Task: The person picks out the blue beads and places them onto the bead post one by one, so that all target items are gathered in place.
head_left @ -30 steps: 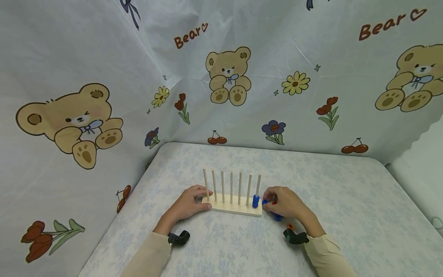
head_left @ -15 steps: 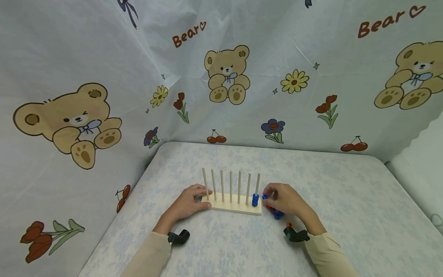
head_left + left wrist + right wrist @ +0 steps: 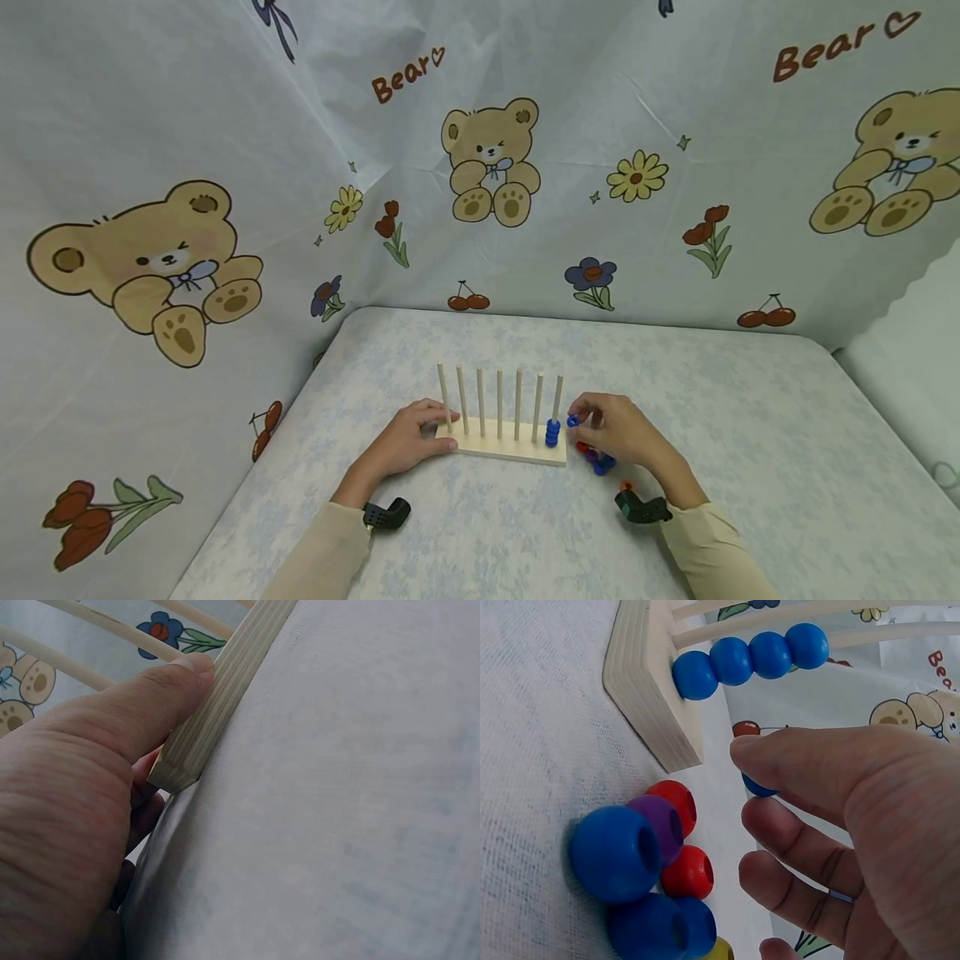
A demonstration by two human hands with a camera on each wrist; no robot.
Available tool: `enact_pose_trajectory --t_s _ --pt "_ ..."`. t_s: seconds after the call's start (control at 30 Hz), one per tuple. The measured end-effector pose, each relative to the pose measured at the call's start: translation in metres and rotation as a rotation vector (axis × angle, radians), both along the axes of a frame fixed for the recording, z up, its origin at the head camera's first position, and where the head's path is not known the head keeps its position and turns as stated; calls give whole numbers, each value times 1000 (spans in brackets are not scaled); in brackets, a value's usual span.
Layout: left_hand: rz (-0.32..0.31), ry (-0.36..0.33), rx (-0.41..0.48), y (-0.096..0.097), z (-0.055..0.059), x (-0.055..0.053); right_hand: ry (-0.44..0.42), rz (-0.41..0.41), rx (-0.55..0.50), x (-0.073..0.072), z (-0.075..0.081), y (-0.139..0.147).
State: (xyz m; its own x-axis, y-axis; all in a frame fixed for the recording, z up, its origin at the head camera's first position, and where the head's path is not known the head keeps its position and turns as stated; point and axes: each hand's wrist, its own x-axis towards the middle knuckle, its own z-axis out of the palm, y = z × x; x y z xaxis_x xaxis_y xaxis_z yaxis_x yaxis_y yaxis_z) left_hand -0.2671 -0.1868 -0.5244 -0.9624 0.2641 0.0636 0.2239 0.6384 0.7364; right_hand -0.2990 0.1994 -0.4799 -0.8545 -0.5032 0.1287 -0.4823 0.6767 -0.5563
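Observation:
A pale wooden peg board (image 3: 498, 447) stands on the table with a row of upright pegs. My left hand (image 3: 408, 437) holds its left end, the thumb (image 3: 172, 690) pressed along the front edge. Several blue beads (image 3: 731, 661) are stacked on the rightmost peg. Just right of that peg, my right hand (image 3: 615, 427) pinches one blue bead (image 3: 573, 421) between thumb and fingertips, above the table. In the right wrist view the thumb covers most of this bead (image 3: 759, 786).
Below the right hand lies a loose pile of beads: blue (image 3: 615, 855), purple (image 3: 657, 825), red (image 3: 686, 871) and a partly visible yellow one (image 3: 720, 949). An orange bead (image 3: 627, 485) lies near the right wrist. A bear-print cloth (image 3: 495, 250) hangs behind the table.
My right hand has risen slightly from the pile with the blue bead, uncovering more of the loose beads. The left hand and the peg board have stayed in place.

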Motion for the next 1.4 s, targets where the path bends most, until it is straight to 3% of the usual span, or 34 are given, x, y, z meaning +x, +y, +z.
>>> enact_pose_trajectory --t_s 0.37,1.0,1.4 --pt "14 10 0 -11 -3 4 -7 2 -18 -3 9 -11" --pt "-9 17 -5 -5 -1 4 82 -72 -79 3 16 -5" --pt "-22 8 -3 -2 -1 0 228 -164 -131 7 26 -1"
